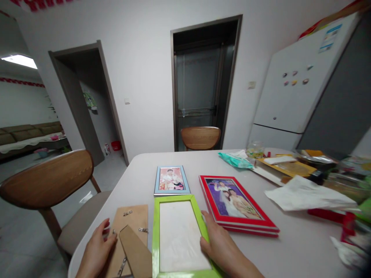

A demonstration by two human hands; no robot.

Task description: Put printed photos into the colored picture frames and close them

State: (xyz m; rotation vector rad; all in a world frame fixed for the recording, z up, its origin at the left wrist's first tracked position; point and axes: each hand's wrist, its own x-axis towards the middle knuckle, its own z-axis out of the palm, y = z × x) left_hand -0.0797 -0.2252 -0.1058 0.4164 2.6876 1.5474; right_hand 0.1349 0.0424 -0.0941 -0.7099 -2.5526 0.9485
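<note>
A light-green picture frame lies face up at the table's near edge, with a blank white sheet inside its border. My right hand grips its right side, thumb over the border. To its left is a brown backing board with metal turn clips and a fold-out stand. My left hand rests at the board's left edge beside a clip, thumb and fingers apart. Beyond the green frame lies a light-blue framed photo. Two stacked red frames, the top one holding a photo, lie to the right.
Crumpled white paper, a teal packet, a glass jar and yellow envelopes crowd the table's right side. Wooden chairs stand at the left and far side. A white fridge is behind.
</note>
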